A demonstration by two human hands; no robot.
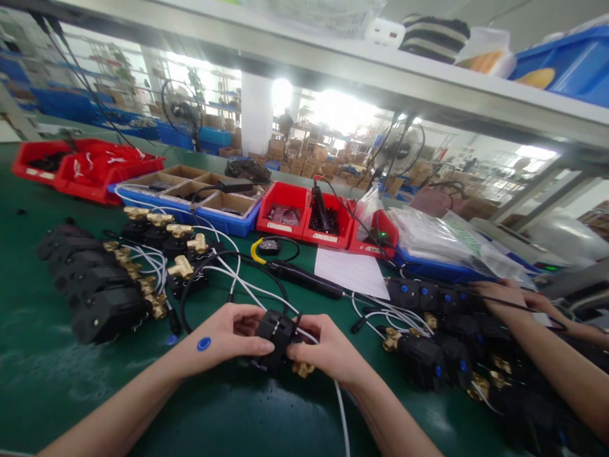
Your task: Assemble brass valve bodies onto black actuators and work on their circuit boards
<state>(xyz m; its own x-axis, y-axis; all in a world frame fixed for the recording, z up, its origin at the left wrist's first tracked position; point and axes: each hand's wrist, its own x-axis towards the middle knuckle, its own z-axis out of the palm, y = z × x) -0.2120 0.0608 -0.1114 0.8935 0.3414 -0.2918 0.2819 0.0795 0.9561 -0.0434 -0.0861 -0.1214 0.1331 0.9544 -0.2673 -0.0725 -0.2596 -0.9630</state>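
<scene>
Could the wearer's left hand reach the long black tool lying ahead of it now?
Probably not yet: left hand and right hand both grip the black valve. Otherwise only white wires lie before the tool.

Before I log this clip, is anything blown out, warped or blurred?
Head view: the windows are blown out; the shelf bows from wide-angle distortion; the left hand, right hand and black valve look sharp; the co-worker's arm stretches at the right edge.
</scene>
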